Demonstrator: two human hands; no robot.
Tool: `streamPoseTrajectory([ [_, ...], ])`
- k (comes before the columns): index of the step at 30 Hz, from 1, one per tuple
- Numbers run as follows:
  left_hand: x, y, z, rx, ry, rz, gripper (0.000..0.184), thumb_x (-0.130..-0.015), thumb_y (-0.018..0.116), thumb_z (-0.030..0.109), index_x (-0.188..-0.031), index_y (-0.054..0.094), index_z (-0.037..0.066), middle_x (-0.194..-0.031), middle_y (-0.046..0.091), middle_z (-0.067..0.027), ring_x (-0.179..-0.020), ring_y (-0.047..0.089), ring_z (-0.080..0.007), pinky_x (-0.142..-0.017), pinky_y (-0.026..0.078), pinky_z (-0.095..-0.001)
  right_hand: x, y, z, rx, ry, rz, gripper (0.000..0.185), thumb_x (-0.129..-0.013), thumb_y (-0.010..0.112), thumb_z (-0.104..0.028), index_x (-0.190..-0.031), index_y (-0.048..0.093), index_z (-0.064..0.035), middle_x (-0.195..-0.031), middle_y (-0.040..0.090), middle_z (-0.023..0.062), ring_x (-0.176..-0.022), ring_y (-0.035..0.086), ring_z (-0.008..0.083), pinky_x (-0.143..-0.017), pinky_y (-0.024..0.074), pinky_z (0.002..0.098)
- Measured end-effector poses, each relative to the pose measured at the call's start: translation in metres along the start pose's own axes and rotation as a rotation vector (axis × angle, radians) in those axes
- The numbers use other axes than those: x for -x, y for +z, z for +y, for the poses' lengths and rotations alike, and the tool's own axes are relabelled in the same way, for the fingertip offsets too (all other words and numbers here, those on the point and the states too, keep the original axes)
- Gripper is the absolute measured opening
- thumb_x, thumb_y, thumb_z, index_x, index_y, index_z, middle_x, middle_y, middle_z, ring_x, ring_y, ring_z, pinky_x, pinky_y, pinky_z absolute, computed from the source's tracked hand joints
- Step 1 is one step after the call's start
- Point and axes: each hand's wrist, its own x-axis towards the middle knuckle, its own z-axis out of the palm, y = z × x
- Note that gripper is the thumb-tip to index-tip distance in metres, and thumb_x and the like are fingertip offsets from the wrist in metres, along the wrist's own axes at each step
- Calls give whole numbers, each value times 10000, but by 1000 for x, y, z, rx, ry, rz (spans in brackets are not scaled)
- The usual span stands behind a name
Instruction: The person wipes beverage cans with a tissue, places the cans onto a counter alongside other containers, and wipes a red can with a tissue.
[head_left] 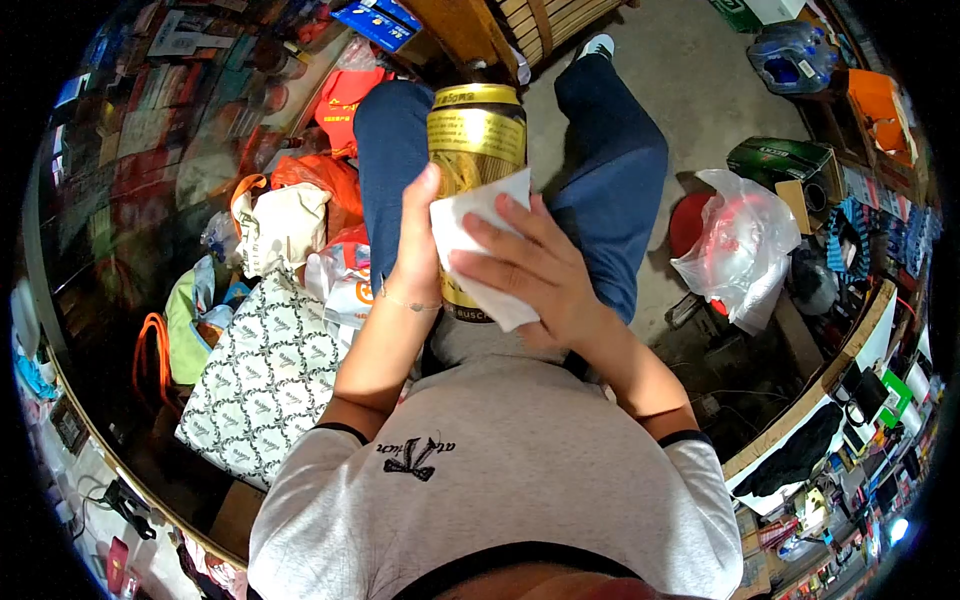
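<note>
A large gold can (478, 140) with printed text stands upright in front of my torso, between my knees. My left hand (412, 245) is wrapped round its left side, with the thumb pointing up along it. My right hand (525, 260) presses a folded white tissue (485, 215) flat against the front and right side of the can. Its fingers lie over the tissue, which hides the middle of the can. Below the tissue, more print shows near the can's lower end.
To the left lie a patterned white bag (265, 370), a cream cloth bag (285, 225) and red bags (350, 100). A clear plastic bag (740, 245) sits on the floor at right, near a green box (780, 160). Crowded shelves and a wooden-edged counter (800, 400) curve around me.
</note>
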Motion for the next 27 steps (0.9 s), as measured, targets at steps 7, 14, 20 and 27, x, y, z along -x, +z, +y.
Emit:
streamPoseTrajectory([
  [7, 13, -7, -8, 2, -99, -99, 616, -856, 400, 500, -1272, 363, 48, -1185, 505, -130, -1034, 536, -228, -868, 450, -342, -17, -4, 18, -316, 220, 264, 362, -893, 351, -191, -1187, 513, -54, -1306, 417, 145, -1285, 264, 332, -1043, 189, 404],
  [14, 6, -6, -7, -66, -127, -153, 617, -841, 395, 491, -1238, 391, 18, -1082, 555, -141, -911, 588, -228, -763, 502, -341, -25, 4, 29, -612, 354, 446, 477, -944, 309, -291, -1275, 372, 47, -1351, 348, 159, -1298, 242, 246, -1050, 173, 341],
  [20, 11, -1, -5, -105, -24, -49, 568, -834, 423, 435, -1200, 417, 1, -1053, 563, -144, -894, 591, -219, -766, 501, -330, -28, 12, 25, -512, 346, 425, 470, -952, 297, -294, -1259, 393, 48, -1334, 382, 127, -1272, 295, 231, -1048, 181, 332],
  [27, 9, -2, -2, -9, -96, -92, 556, -829, 421, 451, -1170, 457, 13, -1018, 586, -135, -848, 605, -221, -744, 502, -326, -22, 9, 35, -507, 325, 379, 452, -947, 326, -290, -1236, 419, 45, -1287, 429, 150, -1229, 359, 225, -1017, 248, 314],
])
